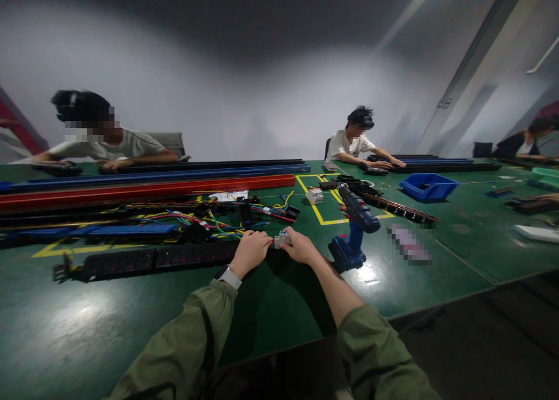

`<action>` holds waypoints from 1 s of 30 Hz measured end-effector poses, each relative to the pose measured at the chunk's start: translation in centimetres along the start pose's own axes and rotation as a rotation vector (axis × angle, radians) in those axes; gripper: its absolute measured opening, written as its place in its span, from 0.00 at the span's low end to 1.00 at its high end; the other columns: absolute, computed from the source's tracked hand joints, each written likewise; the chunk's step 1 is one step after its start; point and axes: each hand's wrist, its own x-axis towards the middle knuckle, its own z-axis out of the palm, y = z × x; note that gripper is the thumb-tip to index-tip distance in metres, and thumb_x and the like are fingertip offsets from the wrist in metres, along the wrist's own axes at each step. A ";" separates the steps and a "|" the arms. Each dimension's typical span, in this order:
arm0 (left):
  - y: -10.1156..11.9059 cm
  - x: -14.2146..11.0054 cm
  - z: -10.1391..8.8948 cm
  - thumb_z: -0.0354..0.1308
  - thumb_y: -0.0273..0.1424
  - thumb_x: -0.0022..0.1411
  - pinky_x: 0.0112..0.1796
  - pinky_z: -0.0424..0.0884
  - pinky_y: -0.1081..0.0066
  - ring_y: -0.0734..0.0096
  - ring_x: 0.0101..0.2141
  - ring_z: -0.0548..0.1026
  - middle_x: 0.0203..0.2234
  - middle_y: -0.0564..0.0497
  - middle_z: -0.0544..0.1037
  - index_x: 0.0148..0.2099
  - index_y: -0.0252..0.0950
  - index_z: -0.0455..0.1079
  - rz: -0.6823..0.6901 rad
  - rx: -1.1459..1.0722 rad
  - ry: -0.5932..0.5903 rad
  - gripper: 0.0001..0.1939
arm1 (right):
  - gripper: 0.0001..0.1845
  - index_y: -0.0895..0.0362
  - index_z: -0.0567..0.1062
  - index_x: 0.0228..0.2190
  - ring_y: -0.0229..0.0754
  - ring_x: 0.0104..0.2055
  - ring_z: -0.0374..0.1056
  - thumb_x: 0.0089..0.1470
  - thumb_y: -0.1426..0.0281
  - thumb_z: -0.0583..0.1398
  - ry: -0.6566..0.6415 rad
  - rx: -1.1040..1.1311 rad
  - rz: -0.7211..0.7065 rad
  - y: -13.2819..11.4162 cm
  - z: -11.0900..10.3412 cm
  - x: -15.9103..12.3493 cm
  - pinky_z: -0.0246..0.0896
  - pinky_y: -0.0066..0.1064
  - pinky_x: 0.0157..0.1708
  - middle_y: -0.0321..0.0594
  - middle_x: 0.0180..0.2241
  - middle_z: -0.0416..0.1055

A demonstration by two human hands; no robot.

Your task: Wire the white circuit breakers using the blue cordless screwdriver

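My right hand [301,246] is closed on a small light-grey circuit breaker [280,240], held just above the green table, with a bit of blue at its top. My left hand [252,252] pinches at the breaker's left side, where a short piece of red wire shows by the fingertips. Its far end is hidden by the fingers. Just left of my left hand lies a long black power strip [126,264] with several sockets. Behind it is a tangle of coloured wires [213,220]. A blue cordless drill [354,225] stands to the right of my right hand.
More grey breakers [315,195] sit inside a yellow tape outline. Red rails [174,189] and blue rails [174,175] stretch across the back left. A blue bin [428,187] stands at right, beyond a blurred flat object [409,243]. Several co-workers sit across the table.
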 end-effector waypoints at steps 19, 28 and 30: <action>1.2 1.1 1.3 0.50 0.29 0.63 0.41 0.57 0.62 0.62 0.39 0.69 0.37 0.46 0.73 0.44 0.45 0.75 -0.135 0.046 0.017 0.14 | 0.16 0.51 0.67 0.43 0.42 0.38 0.67 0.51 0.71 0.61 0.001 0.090 -0.013 0.8 0.4 -0.1 0.55 0.28 0.35 0.36 0.37 0.72; 1.2 0.6 3.0 0.54 0.32 0.57 0.50 0.57 0.59 0.56 0.49 0.64 0.47 0.43 0.68 0.65 0.38 0.53 -0.036 -0.115 -0.015 0.34 | 0.14 0.54 0.67 0.40 0.43 0.42 0.65 0.50 0.76 0.60 0.010 0.096 -0.084 1.9 1.2 0.7 0.56 0.30 0.41 0.39 0.40 0.71; 1.1 0.8 3.4 0.54 0.36 0.59 0.50 0.58 0.59 0.56 0.50 0.65 0.48 0.43 0.68 0.65 0.38 0.52 -0.043 -0.169 -0.002 0.33 | 0.14 0.54 0.67 0.40 0.43 0.43 0.64 0.49 0.77 0.59 -0.003 0.111 -0.116 2.3 1.3 0.8 0.56 0.31 0.43 0.40 0.40 0.70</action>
